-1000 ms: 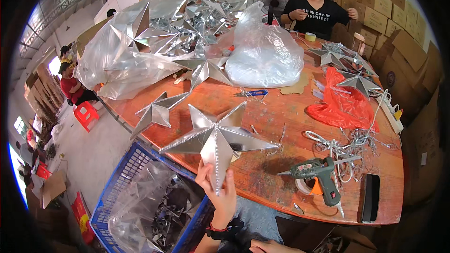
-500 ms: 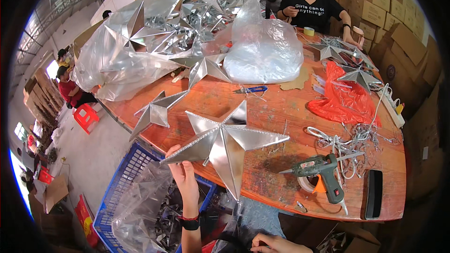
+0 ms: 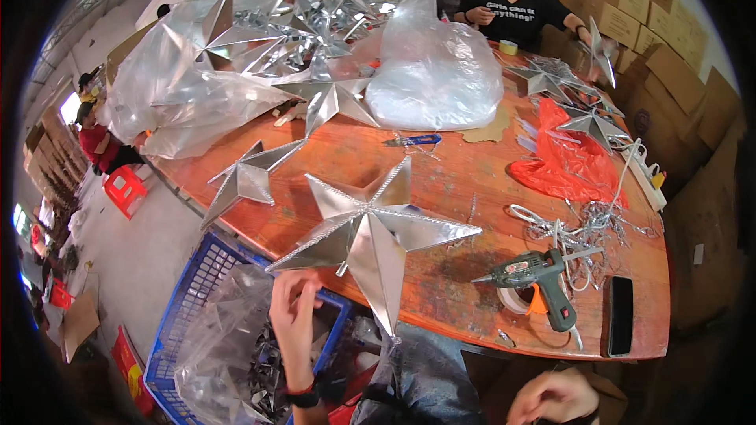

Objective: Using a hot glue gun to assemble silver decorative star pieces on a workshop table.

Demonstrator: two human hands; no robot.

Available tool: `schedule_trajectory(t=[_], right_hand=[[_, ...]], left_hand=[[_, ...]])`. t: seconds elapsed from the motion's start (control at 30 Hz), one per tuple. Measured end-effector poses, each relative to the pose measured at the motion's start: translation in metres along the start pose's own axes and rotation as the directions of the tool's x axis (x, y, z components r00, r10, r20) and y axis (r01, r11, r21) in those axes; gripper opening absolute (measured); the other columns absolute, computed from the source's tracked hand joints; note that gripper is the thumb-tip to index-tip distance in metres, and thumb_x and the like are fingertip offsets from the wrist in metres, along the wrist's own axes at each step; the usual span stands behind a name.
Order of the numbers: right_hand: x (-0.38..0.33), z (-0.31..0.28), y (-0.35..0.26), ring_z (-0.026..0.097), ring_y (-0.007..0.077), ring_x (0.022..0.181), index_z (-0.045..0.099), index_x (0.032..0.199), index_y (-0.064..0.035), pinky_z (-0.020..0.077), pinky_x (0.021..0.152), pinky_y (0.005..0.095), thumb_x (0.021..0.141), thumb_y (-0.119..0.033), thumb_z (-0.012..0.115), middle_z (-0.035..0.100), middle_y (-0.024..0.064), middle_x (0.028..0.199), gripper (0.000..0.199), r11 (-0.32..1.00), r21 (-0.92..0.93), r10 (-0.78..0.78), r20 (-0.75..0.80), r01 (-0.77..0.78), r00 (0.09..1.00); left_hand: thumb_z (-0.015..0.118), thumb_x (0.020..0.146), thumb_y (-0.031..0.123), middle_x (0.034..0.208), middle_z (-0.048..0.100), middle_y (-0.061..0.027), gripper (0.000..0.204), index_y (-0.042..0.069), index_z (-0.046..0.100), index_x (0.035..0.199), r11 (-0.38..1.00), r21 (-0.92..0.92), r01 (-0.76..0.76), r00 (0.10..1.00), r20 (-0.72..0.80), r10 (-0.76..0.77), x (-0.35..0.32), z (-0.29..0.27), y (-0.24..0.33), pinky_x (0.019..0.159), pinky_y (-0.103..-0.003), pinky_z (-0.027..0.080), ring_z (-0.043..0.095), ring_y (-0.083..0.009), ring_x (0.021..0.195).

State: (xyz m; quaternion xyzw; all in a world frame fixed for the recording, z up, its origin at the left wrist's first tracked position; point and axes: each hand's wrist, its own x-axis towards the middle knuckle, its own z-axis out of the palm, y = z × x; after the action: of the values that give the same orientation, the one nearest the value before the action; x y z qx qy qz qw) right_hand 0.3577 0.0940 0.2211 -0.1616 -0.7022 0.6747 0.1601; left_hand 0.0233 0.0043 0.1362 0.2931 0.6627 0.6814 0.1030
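Seemingly formed and trimmed already, the silver star (image 3: 368, 236) lies at the table's (image 3: 441, 165) near edge, its lower-left point pinched by the left hand (image 3: 293, 311), while the loosely curled, empty right hand (image 3: 551, 397) rests below, glue gun (image 3: 535, 275) untouched

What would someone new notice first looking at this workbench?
A big silver foil star lies at the near edge of the wooden table, with the left hand at its lower point. Behind it, a clear bag of more stars fills the far left, and a glue gun lies to the right.
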Motion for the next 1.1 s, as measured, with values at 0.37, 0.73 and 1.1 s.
schedule_trajectory(t=[0.37, 0.73, 1.1], right_hand=[[0.055, -0.054, 0.003, 0.056, 0.0305, 0.076, 0.051, 0.099, -0.0022, 0.0445, 0.065, 0.0371, 0.082, -0.014, 0.064, 0.055, 0.0143, 0.084, 0.024, 0.629, -0.722, -0.226, -0.523, -0.287, 0.822], [0.057, -0.054, 0.026, 0.049, 0.0153, 0.061, 0.042, 0.089, -0.0038, 0.0407, 0.055, 0.0285, 0.079, -0.014, 0.071, 0.048, 0.0086, 0.073, 0.033, 0.626, -0.716, -0.243, -0.555, -0.308, 0.796], [0.038, -0.053, 0.024, 0.037, 0.0039, 0.074, 0.035, 0.087, -0.0104, 0.0333, 0.064, 0.0164, 0.082, 0.001, 0.059, 0.035, -0.0028, 0.082, 0.027, 0.899, -0.392, -0.171, -0.726, -0.197, 0.667]], left_hand=[[0.043, 0.093, 0.010, 0.111, 0.058, -0.0170, 0.032, -0.006, 0.045, 0.121, 0.996, -0.055, 0.072, 0.872, 0.489, -0.036, -0.064, 0.012, 0.014, 0.063, -0.027, 0.051, 0.063, -0.0196, 0.081], [0.041, 0.096, 0.015, 0.082, 0.064, -0.0158, 0.017, -0.001, 0.047, 0.093, 0.961, -0.123, 0.249, 0.888, 0.425, -0.175, -0.073, 0.035, 0.037, 0.049, -0.020, 0.039, 0.050, -0.0071, 0.051], [0.045, 0.094, 0.011, 0.076, 0.064, -0.0078, 0.016, -0.001, 0.055, 0.091, 0.962, -0.092, 0.256, 0.856, 0.484, -0.181, -0.072, 0.032, 0.036, 0.051, -0.019, 0.039, 0.049, -0.0046, 0.055]])
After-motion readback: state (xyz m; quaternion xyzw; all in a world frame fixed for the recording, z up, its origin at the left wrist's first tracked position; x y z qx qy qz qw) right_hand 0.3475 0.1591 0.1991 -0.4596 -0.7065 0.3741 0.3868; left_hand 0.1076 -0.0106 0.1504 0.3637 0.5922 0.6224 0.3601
